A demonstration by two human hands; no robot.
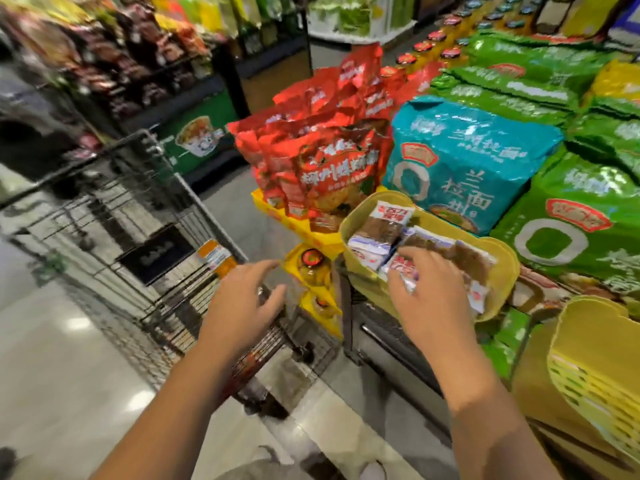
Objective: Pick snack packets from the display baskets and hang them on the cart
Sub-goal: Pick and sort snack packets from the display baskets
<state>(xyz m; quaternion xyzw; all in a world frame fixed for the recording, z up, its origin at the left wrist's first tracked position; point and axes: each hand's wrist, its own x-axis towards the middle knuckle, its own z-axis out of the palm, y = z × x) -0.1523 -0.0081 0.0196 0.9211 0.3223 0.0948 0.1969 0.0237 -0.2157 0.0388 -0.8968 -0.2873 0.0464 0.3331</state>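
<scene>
Right hand (429, 292), fingers curled down, pinches the crinkled edge of a snack packet (403, 271) lying atop other brown-and-white packets (381, 233) in the yellow display basket (502, 258) beneath it. Left hand (242, 303), fingers spread and holding nothing, hovers over the wire cart (138, 216). Red bags (311, 157) stand beyond both hands; a teal noodle pack (460, 168) lies beyond the right.

Cart (145, 216) left; basket (498, 258) right, snack packets (384, 233) inside; noodle packs (464, 161) behind basket.
</scene>
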